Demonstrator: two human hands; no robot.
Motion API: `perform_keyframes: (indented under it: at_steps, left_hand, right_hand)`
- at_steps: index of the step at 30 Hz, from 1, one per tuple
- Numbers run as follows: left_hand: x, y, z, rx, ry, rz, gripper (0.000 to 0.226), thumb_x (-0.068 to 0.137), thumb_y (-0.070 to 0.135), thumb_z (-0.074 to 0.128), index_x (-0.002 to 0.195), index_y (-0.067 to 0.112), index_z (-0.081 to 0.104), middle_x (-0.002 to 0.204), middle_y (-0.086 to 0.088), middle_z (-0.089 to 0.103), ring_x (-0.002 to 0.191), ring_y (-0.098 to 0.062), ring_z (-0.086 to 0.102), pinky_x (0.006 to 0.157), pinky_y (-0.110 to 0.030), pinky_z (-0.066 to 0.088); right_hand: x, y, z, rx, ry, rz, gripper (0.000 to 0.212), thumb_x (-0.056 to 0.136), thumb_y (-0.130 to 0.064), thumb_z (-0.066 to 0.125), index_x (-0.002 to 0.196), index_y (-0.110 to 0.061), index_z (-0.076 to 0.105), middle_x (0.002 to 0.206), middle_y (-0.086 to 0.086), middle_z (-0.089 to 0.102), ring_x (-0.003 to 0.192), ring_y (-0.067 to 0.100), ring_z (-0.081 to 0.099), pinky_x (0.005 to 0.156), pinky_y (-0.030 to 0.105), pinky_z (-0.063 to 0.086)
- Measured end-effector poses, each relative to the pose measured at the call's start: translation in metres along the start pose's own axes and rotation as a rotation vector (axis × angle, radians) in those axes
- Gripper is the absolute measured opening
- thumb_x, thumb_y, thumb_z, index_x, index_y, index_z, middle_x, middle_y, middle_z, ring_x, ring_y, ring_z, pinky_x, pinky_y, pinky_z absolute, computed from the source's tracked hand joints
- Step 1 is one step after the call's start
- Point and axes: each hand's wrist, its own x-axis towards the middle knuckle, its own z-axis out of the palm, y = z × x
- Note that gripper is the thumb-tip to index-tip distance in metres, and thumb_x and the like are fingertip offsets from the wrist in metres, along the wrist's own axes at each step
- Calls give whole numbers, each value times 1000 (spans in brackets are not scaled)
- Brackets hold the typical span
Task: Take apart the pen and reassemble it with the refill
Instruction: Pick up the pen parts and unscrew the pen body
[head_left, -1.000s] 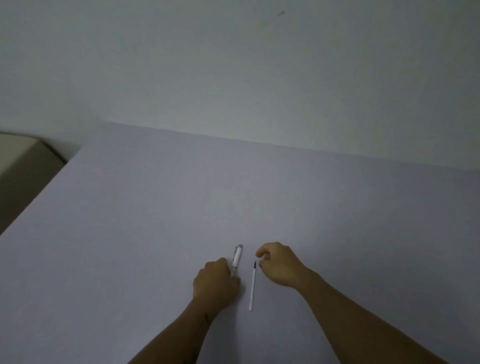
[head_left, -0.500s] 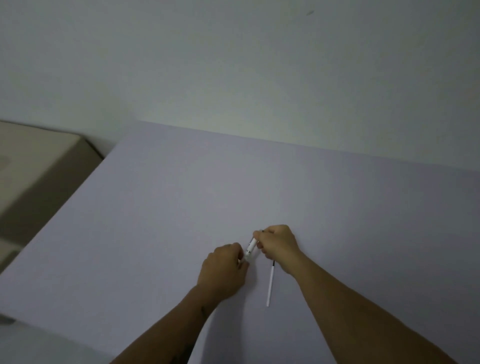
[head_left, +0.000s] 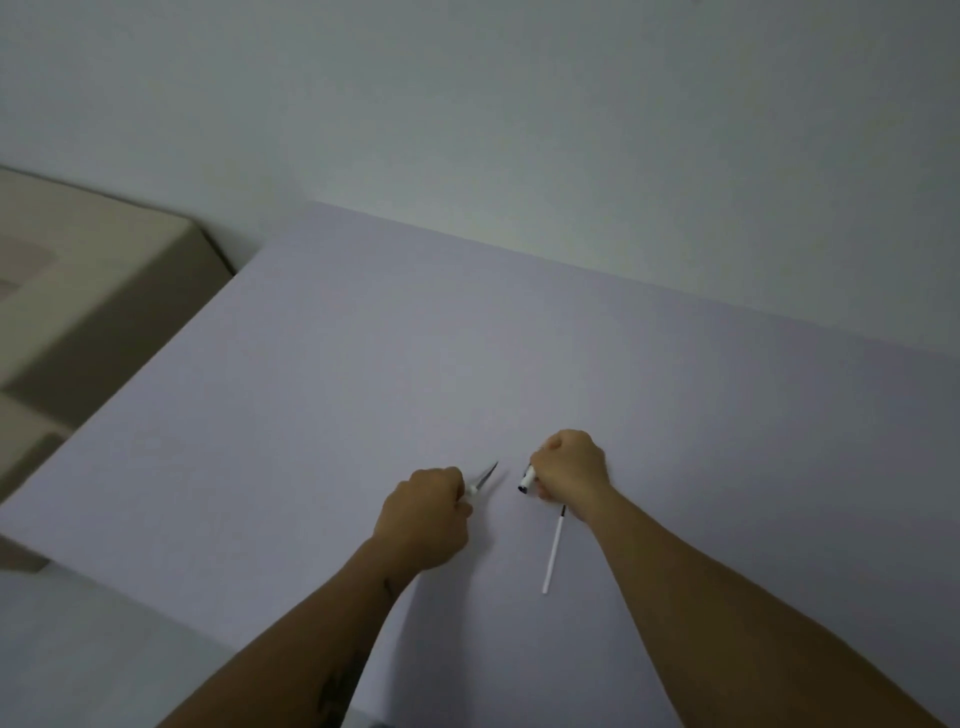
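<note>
- Table (head_left: 519, 338): a broad, pale lilac top that runs back to a plain wall (head_left: 519, 104). The light is dim.
- Left hand (head_left: 423, 514): curled into a fist over the near middle of the table, fingers closed round one piece of the pen.
- Pen tip piece (head_left: 483, 480): sticks out of the left fist towards the upper right. It has a whitish collar next to the fingers and tapers to a grey point. It is blurred, so finer detail cannot be told.
- Right hand (head_left: 569, 465): also a fist, just right of the left hand and apart from it, fingers closed round the other piece.
- Pen barrel (head_left: 525, 480): only a short white end with a dark opening shows at the lower left of the right fist, facing the tip piece across a small gap.
- Refill (head_left: 554, 551): a thin white rod with a dark upper end, lying loose on the table below the right hand, between the two forearms, slanted slightly. Neither hand touches it.
- Beige furniture (head_left: 88, 291): beside the table's left edge, against the wall.
</note>
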Motion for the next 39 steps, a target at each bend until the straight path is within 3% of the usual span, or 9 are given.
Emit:
perform_keyframes:
  at_steps: [7,10,14,21,27,30,33,35,39]
  left_hand:
    - [-6,-5,2,-63,5,-31,9,88,29,53,85,21,57,74,9,52,65,-12,53,54,-26,40]
    - [-10,-7,2,-61,-20,-43,11,89,28,51,89,19,58,81,4,57,70,-16,56,61,-29,47]
    - [-14,-13,1,-56,-30,-39,11,89,25,49,90,18,58,87,2,59,72,-17,55,61,-28,43]
    - [-17,-16,-4,-67,-29,-43,13,85,17,47,92,18,58,89,1,60,75,-18,57,63,-29,48]
    - [-14,-15,-3,-93,-4,-48,8,85,20,50,89,21,57,86,3,58,71,-14,54,56,-24,39]
    - [-12,-12,-3,-107,50,-43,5,84,23,52,88,22,56,86,6,57,72,-14,53,58,-26,39]
    - [-12,-6,-3,-123,104,-28,3,84,25,54,85,26,52,82,8,55,69,-10,51,55,-23,37]
    - [-12,0,-2,-132,137,-15,8,84,25,57,81,28,50,79,9,54,66,-9,51,53,-21,36]
    - [-14,16,0,-166,165,39,12,83,28,63,78,26,52,72,8,56,61,-10,52,53,-22,42]
  right_hand:
    - [5,7,15,-326,28,-144,16,75,-13,61,90,-12,66,94,7,68,80,26,57,67,24,38]
    - [8,8,17,-371,39,-159,17,78,-12,61,93,-6,67,91,9,68,82,28,60,65,27,40]
    - [9,9,21,-385,64,-163,15,80,-12,59,92,-4,64,80,4,58,72,25,55,62,28,41]
    - [9,10,23,-436,34,-201,16,88,-21,56,96,-7,57,97,12,60,86,33,59,69,32,44]
    - [3,7,13,-476,40,-222,16,89,-25,54,101,-16,60,94,2,50,85,28,53,71,31,42]
    - [-7,0,8,-312,20,-244,12,86,-21,56,92,-18,66,86,-4,60,78,20,57,61,26,41]
    - [-24,-8,4,67,-204,-76,15,83,-23,62,81,-10,69,73,2,67,61,16,59,56,23,43]
    - [-35,-8,3,240,-317,33,22,85,-26,67,87,-5,71,70,6,66,54,15,55,52,26,44]
    - [-48,-1,4,397,-255,27,18,86,-22,69,80,-5,71,66,7,64,52,14,53,50,25,45]
